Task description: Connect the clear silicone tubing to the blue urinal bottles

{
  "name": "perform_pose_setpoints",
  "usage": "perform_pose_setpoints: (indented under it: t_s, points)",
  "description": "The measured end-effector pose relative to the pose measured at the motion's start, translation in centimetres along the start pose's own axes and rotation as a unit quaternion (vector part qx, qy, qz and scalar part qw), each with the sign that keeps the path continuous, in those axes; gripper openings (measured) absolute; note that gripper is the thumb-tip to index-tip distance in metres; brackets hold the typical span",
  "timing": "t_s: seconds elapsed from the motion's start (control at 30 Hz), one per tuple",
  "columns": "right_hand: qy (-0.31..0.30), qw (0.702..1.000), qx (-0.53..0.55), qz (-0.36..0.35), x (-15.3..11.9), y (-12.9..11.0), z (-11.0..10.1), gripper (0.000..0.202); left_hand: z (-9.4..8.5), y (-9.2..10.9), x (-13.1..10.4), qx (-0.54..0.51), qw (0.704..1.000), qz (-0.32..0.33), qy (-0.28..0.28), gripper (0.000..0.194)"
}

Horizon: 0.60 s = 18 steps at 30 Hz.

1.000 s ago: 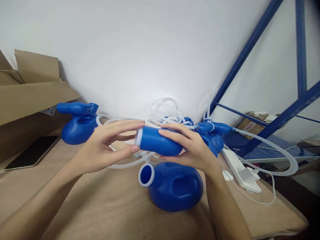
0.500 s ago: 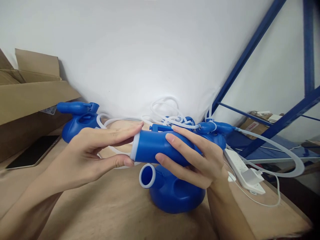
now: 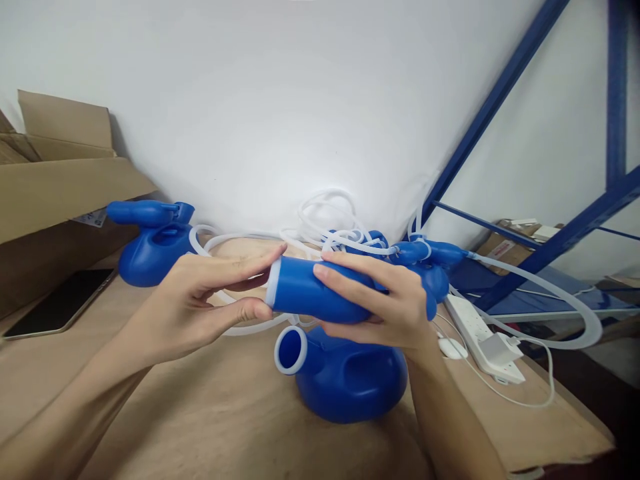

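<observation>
Left hand (image 3: 200, 300) and right hand (image 3: 385, 300) are both ours and both engaged, raised above the table (image 3: 200, 413) and holding the blue cylinder (image 3: 315, 287) between them. We have it lying nearly level, its white rim (image 3: 273, 283) facing our left. Our left hand makes a wide C: the fingers reach straight across to the rim's upper edge, while the thumb lies along its lower edge. We bring that forearm in slantwise from the lower left, the back of the hand turned outward.

With our right hand we clasp the cylinder's rounded end, fingers spread over its top and front, one or more passing beneath it. Our right thumb is hidden, so we cannot tell where it presses. That forearm rises from the lower right, and the wrist bends in toward the middle.

Just below the cylinder, we see a blue jug (image 3: 360, 387) on the table, its white-ringed mouth (image 3: 291, 350) tipped toward our left. Beyond our hands lies looped clear tubing (image 3: 333, 237). We have a phone (image 3: 60, 303) to the left and a white power strip (image 3: 480, 337) to the right.
</observation>
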State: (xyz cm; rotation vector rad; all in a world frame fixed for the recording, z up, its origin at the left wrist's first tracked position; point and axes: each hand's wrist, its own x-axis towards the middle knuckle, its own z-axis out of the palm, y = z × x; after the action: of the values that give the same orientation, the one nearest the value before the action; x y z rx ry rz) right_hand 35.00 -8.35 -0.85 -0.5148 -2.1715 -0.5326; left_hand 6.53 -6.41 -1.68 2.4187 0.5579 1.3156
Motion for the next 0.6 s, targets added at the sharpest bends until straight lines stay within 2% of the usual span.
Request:
perform_pose_setpoints:
  t_s: [0.07,0.1,0.2,0.27,0.3,0.33,0.4,0.5,0.57,0.6]
  points:
    - [-0.002,0.989,0.112,0.099,0.1,0.3,0.4,0.055,0.2,0.1,0.0,0.038,0.999,0.023,0.007,0.064]
    - [-0.011,0.974,0.168,0.154,0.1,0.5,0.6,0.061,0.4,0.2,-0.1,0.057,0.998,0.039,0.01,0.065]
    - [-0.077,0.902,0.303,0.299,0.2,1.2,0.6,0.067,0.9,0.0,-0.1,0.1,0.991,0.084,0.02,0.069]
    - [-0.118,0.86,0.344,0.358,0.2,1.3,0.3,0.066,1.2,-0.4,-0.1,0.099,0.99,0.096,0.018,0.071]
    - [-0.127,0.85,0.348,0.374,0.3,1.3,0.1,0.065,1.3,-0.6,0.0,0.088,0.992,0.094,0.015,0.07]
    - [-0.129,0.848,0.344,0.382,0.4,1.2,0.0,0.064,1.4,-0.9,0.1,0.074,0.993,0.086,0.011,0.068]
    - [-0.12,0.864,0.31,0.379,0.6,0.8,-0.2,0.064,1.7,-1.5,0.3,0.055,0.997,0.053,0.007,0.064]
    - [-0.119,0.908,0.178,0.36,0.8,0.4,-0.4,0.065,2.5,-2.0,0.3,0.018,0.997,-0.067,0.017,0.077]
    - [-0.145,0.915,0.082,0.368,0.6,0.6,-0.7,0.063,3.3,-2.0,0.0,-0.02,0.986,-0.161,-0.025,0.091]
    - [-0.164,0.908,0.052,0.382,0.4,0.8,-1.0,0.062,3.8,-1.9,-0.2,-0.031,0.979,-0.188,-0.072,0.096]
